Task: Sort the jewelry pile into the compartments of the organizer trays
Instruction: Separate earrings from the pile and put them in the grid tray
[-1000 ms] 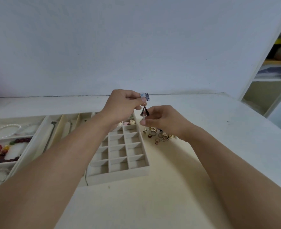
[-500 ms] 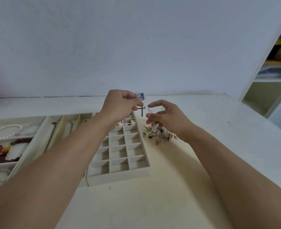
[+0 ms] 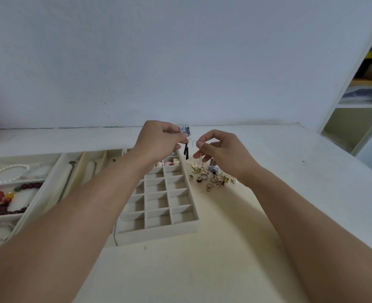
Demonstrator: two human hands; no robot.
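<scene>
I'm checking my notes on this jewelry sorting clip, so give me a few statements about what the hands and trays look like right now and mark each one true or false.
1. The left hand holds a blue-and-white earring with black bars hanging below it. True.
2. The right hand lies flat on the table. False: it is raised above the jewelry pile, pinching a thin wire hook.
3. The grid tray has mostly empty compartments near the camera. True.
4. The pearl bracelet lies in the loose pile. False: it sits in a tray compartment on the far left.
5. The pile lies left of the grid tray. False: it lies to its right.
</scene>
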